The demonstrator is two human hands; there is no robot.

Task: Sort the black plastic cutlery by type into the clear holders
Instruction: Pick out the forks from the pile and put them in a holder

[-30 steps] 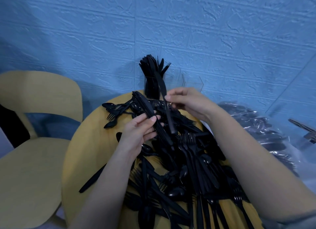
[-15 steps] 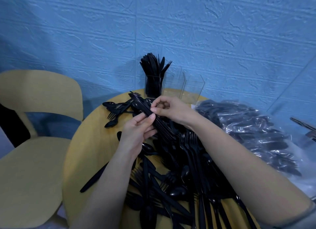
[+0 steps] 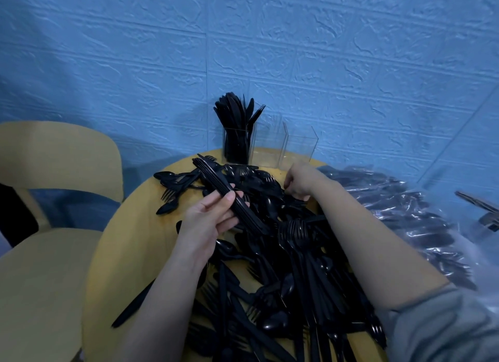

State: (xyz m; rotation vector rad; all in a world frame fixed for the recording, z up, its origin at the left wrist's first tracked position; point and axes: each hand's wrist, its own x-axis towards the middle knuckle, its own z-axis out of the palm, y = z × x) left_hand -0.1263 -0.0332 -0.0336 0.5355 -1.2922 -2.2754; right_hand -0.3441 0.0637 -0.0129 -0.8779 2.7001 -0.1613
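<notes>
Loose black cutlery (image 3: 270, 267) heaps across the round counter (image 3: 121, 253), crowding the near edge. Left hand (image 3: 208, 224) pinches a knife bundle (image 3: 229, 197). Right hand (image 3: 299, 182), fingers curled downward, grip unclear. Clear holders (image 3: 270, 145) stand at the far rim; bagged cutlery (image 3: 405, 221) right, chair (image 3: 40, 226) left.

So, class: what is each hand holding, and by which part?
Left hand grips a bundle of knives around its middle. Right hand's grip cannot be told.

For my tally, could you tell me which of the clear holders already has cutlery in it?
The leftmost holder, packed with upright black cutlery; those beside it look empty.
</notes>
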